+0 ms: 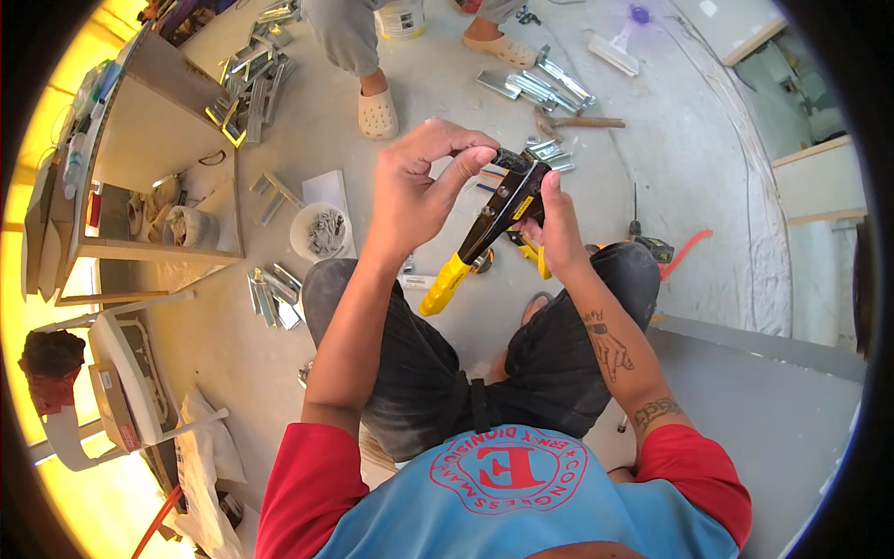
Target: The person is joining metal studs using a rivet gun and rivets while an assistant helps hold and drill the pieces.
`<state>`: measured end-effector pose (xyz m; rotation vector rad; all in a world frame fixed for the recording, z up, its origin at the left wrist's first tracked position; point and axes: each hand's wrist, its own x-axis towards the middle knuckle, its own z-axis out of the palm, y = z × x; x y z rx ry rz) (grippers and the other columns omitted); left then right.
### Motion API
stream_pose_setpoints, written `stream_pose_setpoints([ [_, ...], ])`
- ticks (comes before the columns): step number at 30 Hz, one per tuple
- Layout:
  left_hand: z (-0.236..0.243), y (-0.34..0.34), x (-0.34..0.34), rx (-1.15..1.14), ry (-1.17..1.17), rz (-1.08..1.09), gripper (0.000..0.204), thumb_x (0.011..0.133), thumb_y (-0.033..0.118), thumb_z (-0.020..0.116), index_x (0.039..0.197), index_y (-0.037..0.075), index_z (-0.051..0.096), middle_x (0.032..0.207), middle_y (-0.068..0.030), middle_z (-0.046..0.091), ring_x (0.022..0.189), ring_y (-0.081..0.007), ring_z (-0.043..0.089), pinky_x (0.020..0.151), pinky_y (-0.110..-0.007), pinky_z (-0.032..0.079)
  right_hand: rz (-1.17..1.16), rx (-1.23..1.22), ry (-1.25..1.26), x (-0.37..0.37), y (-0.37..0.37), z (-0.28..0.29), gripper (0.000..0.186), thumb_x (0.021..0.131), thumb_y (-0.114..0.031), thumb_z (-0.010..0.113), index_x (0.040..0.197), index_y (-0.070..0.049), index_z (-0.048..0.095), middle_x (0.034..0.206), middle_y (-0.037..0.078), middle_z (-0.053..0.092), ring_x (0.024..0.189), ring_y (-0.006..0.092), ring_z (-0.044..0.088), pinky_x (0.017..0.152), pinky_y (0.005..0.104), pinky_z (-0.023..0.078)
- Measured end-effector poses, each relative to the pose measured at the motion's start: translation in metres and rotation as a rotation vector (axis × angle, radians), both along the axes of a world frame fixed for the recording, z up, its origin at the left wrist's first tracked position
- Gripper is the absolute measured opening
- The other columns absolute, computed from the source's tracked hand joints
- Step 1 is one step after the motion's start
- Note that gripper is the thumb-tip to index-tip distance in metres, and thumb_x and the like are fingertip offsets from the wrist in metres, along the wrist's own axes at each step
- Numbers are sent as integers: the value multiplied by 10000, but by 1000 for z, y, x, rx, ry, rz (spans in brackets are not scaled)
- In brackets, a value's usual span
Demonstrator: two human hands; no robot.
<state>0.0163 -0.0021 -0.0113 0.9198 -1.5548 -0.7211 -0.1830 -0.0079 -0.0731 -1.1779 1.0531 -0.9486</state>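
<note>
In front of my knees I hold a hand riveter (495,216) with a black body and yellow grips, tilted with one grip toward me. My left hand (414,191) is closed at its far end, thumb and forefinger pinching the black nose piece. Whether a small part sits between those fingertips cannot be made out. My right hand (559,231) is wrapped round the riveter's head on the other side, thumb up along the edge. Its other fingers are partly hidden behind the tool, near the second yellow grip (533,253).
A white bucket (300,244) of small metal pieces stands left of my knees. Cut metal channels (535,91) lie ahead beside a hammer (596,122). A cordless drill (655,248) rests by my right knee. Another person's foot in a clog (377,114) is ahead; a wooden cabinet (158,250) stands left.
</note>
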Motion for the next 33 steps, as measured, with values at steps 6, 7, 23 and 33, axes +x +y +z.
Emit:
stream_pose_setpoints([
  [6, 10, 10, -18, 97, -72, 155, 456, 901, 217, 665, 1284, -1, 549, 919, -85, 648, 729, -119, 559, 733, -285, 488, -5, 86, -68, -8, 1, 3, 736, 909, -709, 335, 768, -47, 625, 590, 25, 557, 448, 44, 396, 439, 217, 302],
  [7, 10, 9, -17, 98, -73, 138, 456, 901, 217, 665, 1284, -1, 549, 919, -85, 648, 729, -119, 559, 733, -285, 488, -25, 118, -179, -11, -5, -5, 735, 897, -725, 337, 768, -55, 612, 591, 24, 552, 436, 50, 390, 436, 218, 304],
  [23, 0, 16, -22, 214, -390, 146, 344, 804, 204, 766, 1052, 34, 600, 648, -79, 599, 596, -120, 546, 579, -293, 448, 276, -208, -605, -34, -16, 32, 758, 853, -474, 648, 1421, -78, 338, 1437, 196, 386, 1318, 316, 414, 996, 518, 430],
  [33, 97, 36, -24, -350, -239, 152, 681, 752, 115, 733, 1358, 21, 437, 1222, -105, 564, 994, -201, 560, 881, -369, 454, 365, 50, -858, -41, -24, 29, 499, 932, -415, 545, 1280, -64, 474, 1273, 200, 538, 1251, 336, 484, 1024, 507, 393],
])
